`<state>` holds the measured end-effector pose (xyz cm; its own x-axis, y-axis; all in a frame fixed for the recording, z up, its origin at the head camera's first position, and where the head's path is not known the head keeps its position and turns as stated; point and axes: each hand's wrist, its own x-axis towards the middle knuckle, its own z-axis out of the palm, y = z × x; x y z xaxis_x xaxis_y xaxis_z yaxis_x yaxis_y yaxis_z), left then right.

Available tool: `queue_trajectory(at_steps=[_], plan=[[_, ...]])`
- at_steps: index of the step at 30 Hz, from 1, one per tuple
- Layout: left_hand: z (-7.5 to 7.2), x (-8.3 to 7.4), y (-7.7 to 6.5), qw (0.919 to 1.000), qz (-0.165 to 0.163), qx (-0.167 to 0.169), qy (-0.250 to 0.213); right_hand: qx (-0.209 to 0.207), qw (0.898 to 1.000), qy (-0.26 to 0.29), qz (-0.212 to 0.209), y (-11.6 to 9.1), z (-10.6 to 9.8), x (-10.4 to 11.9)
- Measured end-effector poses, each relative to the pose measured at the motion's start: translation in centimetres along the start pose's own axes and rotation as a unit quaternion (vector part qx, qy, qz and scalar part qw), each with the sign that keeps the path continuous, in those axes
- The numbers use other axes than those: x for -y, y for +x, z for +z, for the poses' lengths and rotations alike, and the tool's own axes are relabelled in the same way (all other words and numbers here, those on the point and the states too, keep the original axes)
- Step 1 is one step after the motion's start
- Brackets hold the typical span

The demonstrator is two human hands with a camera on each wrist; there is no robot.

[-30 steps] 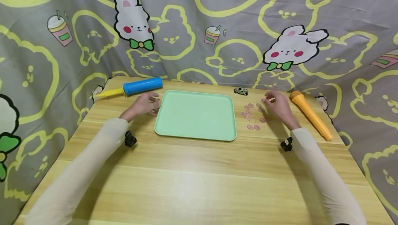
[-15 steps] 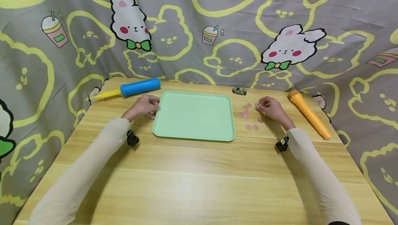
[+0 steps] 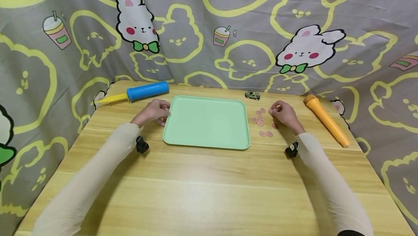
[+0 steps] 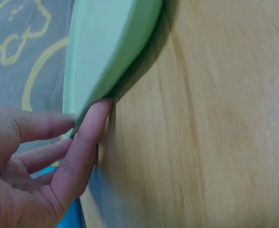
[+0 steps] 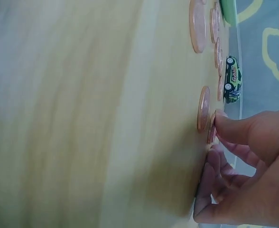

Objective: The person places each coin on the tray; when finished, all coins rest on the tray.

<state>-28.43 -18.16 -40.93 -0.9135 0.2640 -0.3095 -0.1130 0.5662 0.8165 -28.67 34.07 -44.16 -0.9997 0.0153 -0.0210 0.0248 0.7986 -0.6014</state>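
Observation:
At the left short side of the pale green tray (image 3: 206,123), my left hand (image 3: 152,111) pinches the rim. The left wrist view shows the thumb and a finger at the tray's edge (image 4: 113,52). My right hand (image 3: 285,114) is low over the table to the right of the tray, among several flat, round, copper-pink coins (image 3: 260,118). Between its thumb and fingertips it pinches one coin (image 5: 211,129), mostly hidden in the head view. A second coin (image 5: 203,108) lies right beside that thumb.
A small black-and-green toy car (image 3: 252,95) stands behind the coins. An orange microphone-shaped toy (image 3: 327,121) lies at the right. A blue hand pump (image 3: 148,91) with a yellow tip lies behind my left hand. A patterned grey curtain (image 3: 196,18) borders the table.
My left hand has moved right onto the tray's rim. My right hand has come down leftward over the coins and taken hold of one. The tray has shifted very slightly to the right.

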Motion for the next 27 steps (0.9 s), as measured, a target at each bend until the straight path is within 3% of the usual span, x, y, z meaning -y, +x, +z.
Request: queue_trajectory(at_steps=[12, 23, 27], plan=[[0.2, -0.4, -0.3, 1.0000, -0.001, -0.008, 0.001, -0.055, 0.998, -0.031, -0.004, -0.6, -0.2, 0.0], [0.2, -0.5, -0.2, 1.0000, -0.009, 0.001, 0.002, -0.026, 0.999, -0.016, 0.030, -0.1, -0.8, -0.4], [0.2, -0.4, -0.1, 0.9999, -0.016, 0.004, 0.000, -0.026, 0.999, 0.013, 0.019, 0.3, -1.2, 0.4]])
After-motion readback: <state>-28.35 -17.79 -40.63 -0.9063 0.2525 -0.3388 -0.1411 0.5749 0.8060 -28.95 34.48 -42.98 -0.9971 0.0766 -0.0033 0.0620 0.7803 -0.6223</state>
